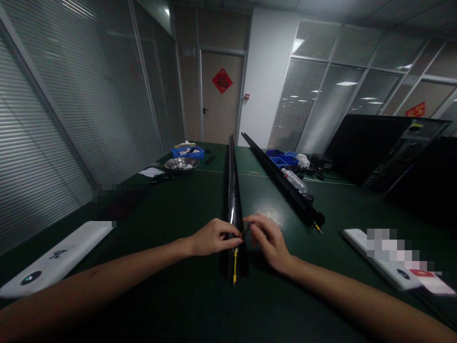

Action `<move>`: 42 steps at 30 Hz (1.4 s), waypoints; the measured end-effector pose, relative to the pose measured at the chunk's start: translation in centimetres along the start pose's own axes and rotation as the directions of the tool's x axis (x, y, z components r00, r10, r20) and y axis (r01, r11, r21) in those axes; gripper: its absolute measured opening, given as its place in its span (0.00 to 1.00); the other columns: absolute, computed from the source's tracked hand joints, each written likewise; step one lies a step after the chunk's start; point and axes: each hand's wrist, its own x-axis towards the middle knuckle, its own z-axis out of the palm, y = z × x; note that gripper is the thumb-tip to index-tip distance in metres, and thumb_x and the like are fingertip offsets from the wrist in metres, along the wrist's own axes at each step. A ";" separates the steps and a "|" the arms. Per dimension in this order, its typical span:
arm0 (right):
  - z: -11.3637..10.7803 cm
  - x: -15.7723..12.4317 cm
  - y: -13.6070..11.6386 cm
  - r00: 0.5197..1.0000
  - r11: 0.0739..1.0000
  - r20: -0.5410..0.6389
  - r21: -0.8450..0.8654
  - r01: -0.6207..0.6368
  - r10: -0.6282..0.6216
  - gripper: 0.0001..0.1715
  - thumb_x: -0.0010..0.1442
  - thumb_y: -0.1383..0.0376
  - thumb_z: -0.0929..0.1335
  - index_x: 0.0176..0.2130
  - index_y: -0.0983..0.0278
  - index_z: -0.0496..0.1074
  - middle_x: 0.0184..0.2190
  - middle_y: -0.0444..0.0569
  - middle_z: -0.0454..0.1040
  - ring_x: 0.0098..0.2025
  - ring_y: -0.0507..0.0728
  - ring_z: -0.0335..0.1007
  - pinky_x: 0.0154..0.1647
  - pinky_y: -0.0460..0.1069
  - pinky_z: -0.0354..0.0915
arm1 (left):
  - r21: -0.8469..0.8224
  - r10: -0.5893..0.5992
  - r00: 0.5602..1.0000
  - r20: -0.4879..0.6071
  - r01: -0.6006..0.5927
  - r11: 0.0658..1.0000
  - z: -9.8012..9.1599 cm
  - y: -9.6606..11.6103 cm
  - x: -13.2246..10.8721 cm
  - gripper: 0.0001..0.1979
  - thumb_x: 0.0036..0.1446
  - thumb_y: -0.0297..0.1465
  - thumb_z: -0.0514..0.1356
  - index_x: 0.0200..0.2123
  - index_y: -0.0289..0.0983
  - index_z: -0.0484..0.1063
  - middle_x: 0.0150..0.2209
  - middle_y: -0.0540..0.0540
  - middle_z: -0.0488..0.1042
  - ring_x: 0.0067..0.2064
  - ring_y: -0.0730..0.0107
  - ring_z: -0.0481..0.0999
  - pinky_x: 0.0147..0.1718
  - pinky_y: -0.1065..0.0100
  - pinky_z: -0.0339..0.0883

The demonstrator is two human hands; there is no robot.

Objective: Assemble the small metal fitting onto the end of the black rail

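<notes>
A long black strip (232, 190) lies on the green table (171, 209), running away from me toward the door. A yellow cable (234, 267) sticks out of its near end. My left hand (212, 237) rests on the strip's near end with its fingers curled and pinched against the strip's edge. My right hand (267, 240) is just to the right, fingers closed on a small thin dark piece (246, 230) that points at the strip. What that piece is I cannot make out.
A second long black strip (282, 178) lies to the right, beside a plastic bottle (294, 181) and blue bins (282, 159). A metal bowl (181, 164) and a blue tray (187, 151) stand far left. White flat panels lie at left (53, 259) and right (389, 262). Black equipment (385, 152) stands at the right.
</notes>
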 end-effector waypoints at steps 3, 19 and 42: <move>0.1 0.0 0.2 0.999 0.999 0.010 0.030 -0.032 0.032 0.12 0.74 0.60 0.66 0.53 0.59 0.75 0.36 0.46 0.70 0.29 0.51 0.68 0.31 0.47 0.66 | -0.005 0.009 1.000 0.017 -0.009 1.000 -0.1 0.1 0.1 0.14 0.70 0.36 0.61 0.43 0.32 0.82 0.33 0.47 0.77 0.27 0.76 0.67 0.27 0.74 0.55; -0.1 0.7 -0.3 0.991 0.999 0.131 -0.042 -0.031 0.036 0.16 0.75 0.59 0.65 0.40 0.64 0.76 0.34 0.47 0.72 0.35 0.54 0.70 0.40 0.49 0.66 | 0.009 0.001 0.999 0.036 -0.001 1.000 -0.1 -0.1 0.1 0.17 0.72 0.38 0.57 0.40 0.32 0.79 0.30 0.49 0.71 0.28 0.73 0.66 0.28 0.73 0.56; 0.2 0.3 0.8 0.943 0.963 0.235 0.071 -0.258 0.235 0.25 0.75 0.48 0.62 0.41 0.65 0.74 0.26 0.42 0.69 0.23 0.50 0.65 0.26 0.45 0.63 | -0.109 -0.091 0.995 0.048 0.096 0.989 -0.4 0.4 0.2 0.18 0.70 0.40 0.59 0.44 0.32 0.81 0.30 0.49 0.72 0.27 0.74 0.64 0.27 0.73 0.55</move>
